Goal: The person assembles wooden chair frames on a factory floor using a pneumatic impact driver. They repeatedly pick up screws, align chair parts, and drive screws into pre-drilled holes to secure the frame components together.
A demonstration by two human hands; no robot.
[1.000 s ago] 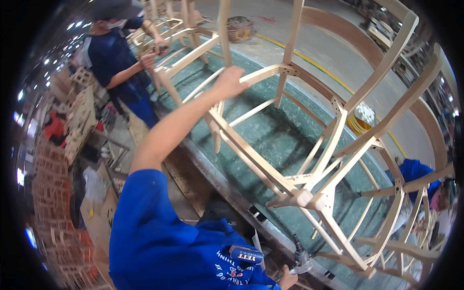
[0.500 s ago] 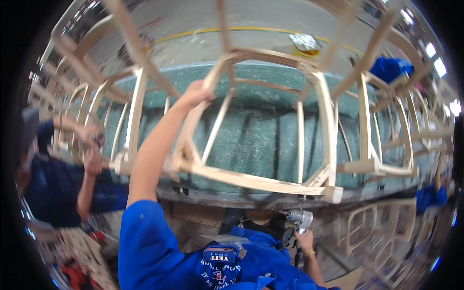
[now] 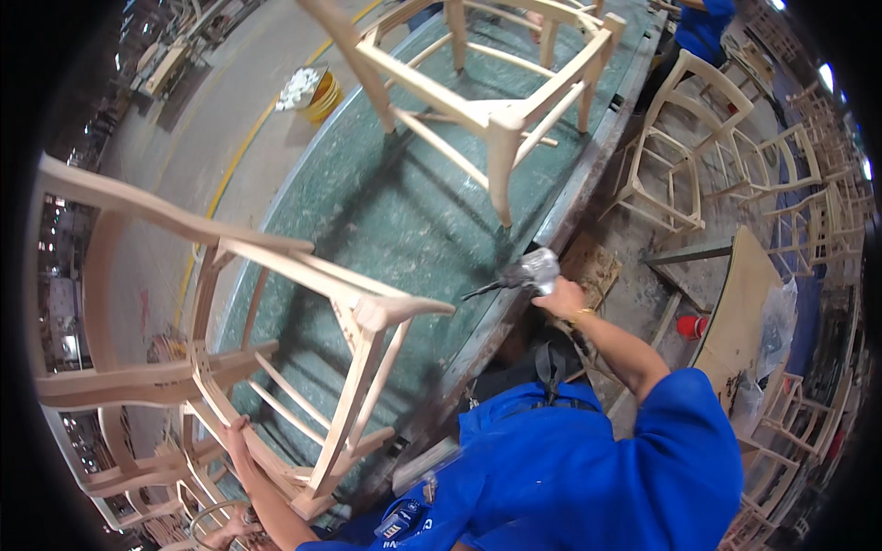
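Observation:
My right hand [image 3: 562, 299] grips a silver power driver [image 3: 539, 268]; its dark bit end reaches out over the green bench [image 3: 386, 230]. The hand is just past the bench's near edge. At the lower left, my left hand [image 3: 237, 433] is closed on a seat rail of a pale wooden chair frame [image 3: 347, 404]. That frame stands tilted in view on the bench, its backrest toward the left. Another bare chair frame [image 3: 499, 161] sits farther along the bench, apart from both hands.
A yellow bucket [image 3: 323, 98] with white contents stands on the floor beyond the bench. More chairs [image 3: 675, 151] stand at right, near a board-topped table [image 3: 732, 312] and a red container [image 3: 691, 327]. A co-worker's hand [image 3: 230, 531] shows at lower left.
The view has swung to the right. My right hand has brought the driver up from beside my body to the bench edge. My left hand still grips a chair frame.

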